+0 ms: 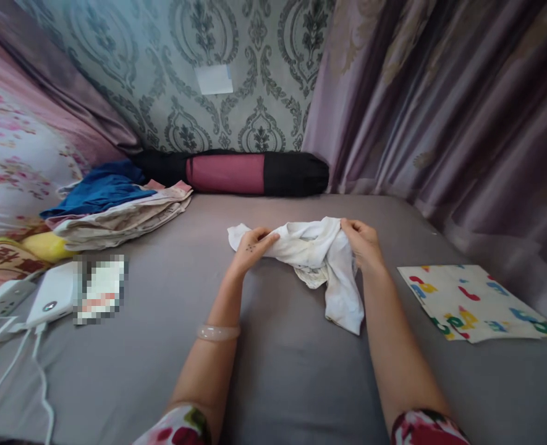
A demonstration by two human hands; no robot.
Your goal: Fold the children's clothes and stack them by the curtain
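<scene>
A crumpled white garment [317, 259] lies in the middle of the grey bed sheet [292, 364]. My left hand [253, 246] pinches its left end, fingers closed on the cloth. My right hand [363, 242] grips the bunched cloth at its right side, fingers curled round it. One part of the garment hangs down toward me between my forearms. A pale bangle [218, 332] sits on my left wrist.
A folded cloth with coloured letters [474, 301] lies flat at the right. A pile of clothes with a blue piece on top [115, 207] sits at the left. A pink and black bolster [236, 173] lies against the wall. A white power bank [53, 301] and cables rest at the left edge. Curtains hang on the right.
</scene>
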